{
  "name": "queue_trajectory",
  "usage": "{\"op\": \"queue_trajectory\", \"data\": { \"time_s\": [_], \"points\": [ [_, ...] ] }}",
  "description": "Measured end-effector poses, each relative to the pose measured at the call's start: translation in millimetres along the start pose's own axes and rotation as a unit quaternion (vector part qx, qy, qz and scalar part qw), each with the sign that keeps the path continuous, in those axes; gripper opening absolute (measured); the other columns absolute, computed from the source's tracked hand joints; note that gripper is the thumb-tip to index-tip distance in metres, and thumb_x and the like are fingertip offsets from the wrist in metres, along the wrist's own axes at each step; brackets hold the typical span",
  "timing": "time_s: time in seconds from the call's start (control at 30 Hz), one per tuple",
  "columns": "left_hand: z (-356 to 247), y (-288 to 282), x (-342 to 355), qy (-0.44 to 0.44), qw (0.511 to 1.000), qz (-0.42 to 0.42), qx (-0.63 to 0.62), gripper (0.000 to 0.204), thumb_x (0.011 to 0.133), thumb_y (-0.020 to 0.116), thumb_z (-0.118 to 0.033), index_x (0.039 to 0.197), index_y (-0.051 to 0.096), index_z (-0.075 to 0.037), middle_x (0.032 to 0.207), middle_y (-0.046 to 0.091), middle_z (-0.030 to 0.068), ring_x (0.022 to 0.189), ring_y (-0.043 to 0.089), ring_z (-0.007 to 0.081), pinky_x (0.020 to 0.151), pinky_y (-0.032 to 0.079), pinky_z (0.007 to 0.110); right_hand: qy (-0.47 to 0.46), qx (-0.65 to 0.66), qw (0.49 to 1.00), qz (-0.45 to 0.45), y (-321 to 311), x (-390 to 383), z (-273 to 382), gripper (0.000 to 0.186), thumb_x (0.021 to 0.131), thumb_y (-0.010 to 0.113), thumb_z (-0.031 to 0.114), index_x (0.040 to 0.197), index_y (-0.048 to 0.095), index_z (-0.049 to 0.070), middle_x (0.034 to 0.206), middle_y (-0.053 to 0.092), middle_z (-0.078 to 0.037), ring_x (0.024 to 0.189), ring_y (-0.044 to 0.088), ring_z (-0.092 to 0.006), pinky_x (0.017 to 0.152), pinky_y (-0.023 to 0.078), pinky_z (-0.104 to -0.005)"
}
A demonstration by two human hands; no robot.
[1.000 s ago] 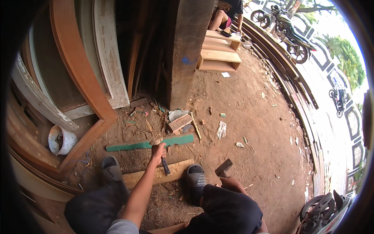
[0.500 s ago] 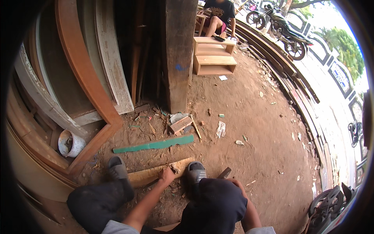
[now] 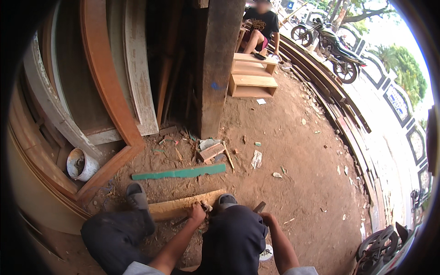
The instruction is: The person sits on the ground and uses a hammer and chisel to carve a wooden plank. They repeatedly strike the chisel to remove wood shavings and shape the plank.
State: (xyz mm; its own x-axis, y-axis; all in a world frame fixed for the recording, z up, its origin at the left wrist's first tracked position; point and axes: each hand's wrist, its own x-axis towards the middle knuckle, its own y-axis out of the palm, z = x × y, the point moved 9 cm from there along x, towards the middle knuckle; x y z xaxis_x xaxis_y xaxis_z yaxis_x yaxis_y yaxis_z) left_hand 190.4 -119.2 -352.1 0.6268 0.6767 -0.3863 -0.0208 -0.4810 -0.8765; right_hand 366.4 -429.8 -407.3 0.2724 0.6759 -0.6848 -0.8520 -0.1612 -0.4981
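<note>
My left hand (image 3: pixel 197 213) is closed round a chisel (image 3: pixel 207 206) with a frayed, pale handle end. Its dark blade points down to the left, next to a long yellowish wooden board (image 3: pixel 169 208) on the ground. My sandalled feet are at the board's two ends, the right foot (image 3: pixel 227 200) against it. By my right knee, my right hand (image 3: pixel 266 219) grips a dark wooden piece (image 3: pixel 260 207); only its blunt end shows, and the knee partly hides the fingers.
Beyond the board lies a green wooden strip (image 3: pixel 178 172), then wood scraps (image 3: pixel 211 152) by a thick post (image 3: pixel 222 68). Frames lean at left beside a white bucket (image 3: pixel 82 164). A person (image 3: pixel 259 27) sits behind wooden boxes (image 3: pixel 254 85). A white round object (image 3: pixel 266 252) is beside my right leg.
My right hand has moved left towards the knee, bringing the dark wooden piece with it. My right knee has shifted left, and the white round object has come into view. The left hand keeps the chisel.
</note>
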Motion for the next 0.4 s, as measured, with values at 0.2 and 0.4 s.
{"op": "queue_trajectory", "data": {
  "time_s": [0.2,0.4],
  "points": [
    [-11,2,7,0.033,0.999,0.024,0.026,0.033,0.08,0.058,-0.013,0.11,0.056,0.001,0.114,0.055,0.0195,0.099,0.061,0.0359,0.083,0.051,0.043,0.146,0.188,0.971,0.032,23,26,-60,0.038,0.08,0.06,0.032,0.109,0.064,0.007,0.099,0.067,-0.013,0.091,0.064,-0.0213,0.078,0.05,-0.0353],
    [1,-2,2,0.009,1.0,-0.021,0.013,0.026,0.078,0.06,-0.015,0.099,0.062,0.002,0.111,0.056,0.0201,0.099,0.061,0.0343,0.083,0.05,0.043,0.082,0.608,0.769,-0.181,38,-23,-85,0.037,0.081,0.058,0.027,0.116,0.063,0.017,0.11,0.064,-0.02,0.097,0.063,-0.034,0.084,0.051,-0.037]
  ]
}}
